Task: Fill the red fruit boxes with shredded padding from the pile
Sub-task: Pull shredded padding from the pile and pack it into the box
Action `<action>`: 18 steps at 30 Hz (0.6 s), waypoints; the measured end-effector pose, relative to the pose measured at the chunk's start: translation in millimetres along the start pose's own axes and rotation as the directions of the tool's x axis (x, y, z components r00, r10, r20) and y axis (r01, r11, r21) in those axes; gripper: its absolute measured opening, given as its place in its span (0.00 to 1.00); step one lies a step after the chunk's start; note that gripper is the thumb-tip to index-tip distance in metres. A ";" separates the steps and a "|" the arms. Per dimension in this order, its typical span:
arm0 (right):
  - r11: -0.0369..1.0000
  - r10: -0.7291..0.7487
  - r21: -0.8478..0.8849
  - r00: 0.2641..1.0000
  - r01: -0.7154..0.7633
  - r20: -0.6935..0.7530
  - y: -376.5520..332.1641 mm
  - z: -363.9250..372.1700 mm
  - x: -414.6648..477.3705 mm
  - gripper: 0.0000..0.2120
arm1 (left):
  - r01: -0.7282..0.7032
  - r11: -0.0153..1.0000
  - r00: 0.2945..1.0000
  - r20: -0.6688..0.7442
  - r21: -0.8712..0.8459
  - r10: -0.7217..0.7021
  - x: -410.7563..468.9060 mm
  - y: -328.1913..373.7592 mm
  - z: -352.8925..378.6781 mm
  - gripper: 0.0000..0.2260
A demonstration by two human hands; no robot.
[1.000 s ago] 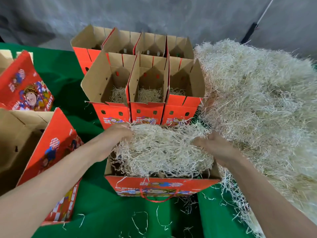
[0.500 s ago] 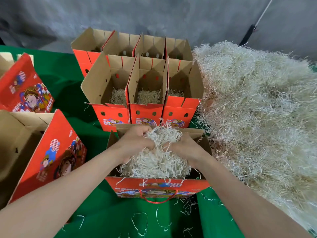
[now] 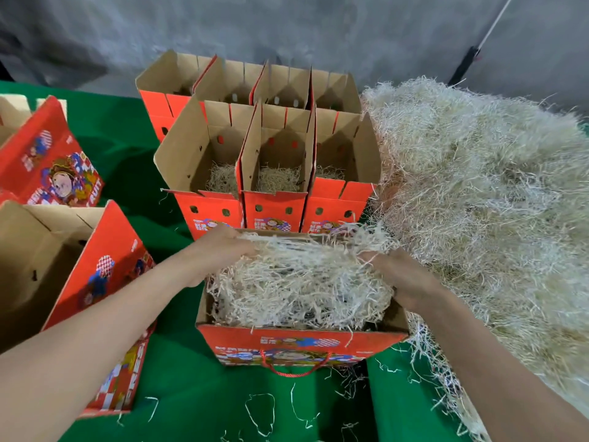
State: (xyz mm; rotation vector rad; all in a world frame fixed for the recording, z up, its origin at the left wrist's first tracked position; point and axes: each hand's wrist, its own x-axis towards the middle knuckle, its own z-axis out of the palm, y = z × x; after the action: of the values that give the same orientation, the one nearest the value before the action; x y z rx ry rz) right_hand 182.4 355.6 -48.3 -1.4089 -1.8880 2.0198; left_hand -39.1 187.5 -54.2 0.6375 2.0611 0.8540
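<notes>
Shredded pale padding (image 3: 299,282) is stretched in a loose band between two hands. The fingers of the left hand (image 3: 223,247) are curled round a bunch of strands at the 10 o'clock corner of the near box. The fingers of the right hand (image 3: 404,275) are curled into the strands at the 2 o'clock corner, with their tips partly buried.

The rest of this padding lies heaped inside the open red cardboard fruit box (image 3: 296,342) below the hands and rises to about its rim. A red rope handle (image 3: 296,368) hangs from the box's front wall.

At 12 o'clock, touching the near box, stands a row of three open red boxes (image 3: 274,212), each with a thin layer of padding at the bottom. Behind them is a back row of red boxes (image 3: 242,84), whose contents I cannot make out.

From 1 to 4 o'clock spreads the big pile of shredded padding (image 3: 478,186), its edge against the near box. At 9 o'clock a red printed box (image 3: 105,282) lies tipped, and another red box (image 3: 47,164) is at 10 o'clock. All of it rests on a green cloth (image 3: 191,393), with stray strands (image 3: 258,409) at 6 o'clock.
</notes>
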 end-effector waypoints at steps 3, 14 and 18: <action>0.996 -0.087 -0.002 0.975 0.089 0.202 -2.7 4.3 -4.9 0.22 | 0.177 0.945 0.984 0.028 -0.274 -0.176 2.1 4.8 7.8 0.22; 0.955 -0.287 0.088 0.957 0.282 0.043 5.6 46.8 1.7 0.19 | -0.135 0.968 0.822 0.522 -0.211 0.229 -19.5 -9.4 8.2 0.41; 0.945 -0.291 -0.104 0.941 0.311 0.173 11.7 33.1 -4.0 0.20 | -0.194 0.954 0.915 0.308 -0.230 0.261 -19.8 -19.4 18.5 0.29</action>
State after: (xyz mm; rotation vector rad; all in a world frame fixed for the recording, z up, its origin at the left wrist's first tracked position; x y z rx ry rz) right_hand 170.6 324.6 -60.5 -0.9297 -2.1769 1.9356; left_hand -15.7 168.0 -67.6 0.8625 1.5939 0.9912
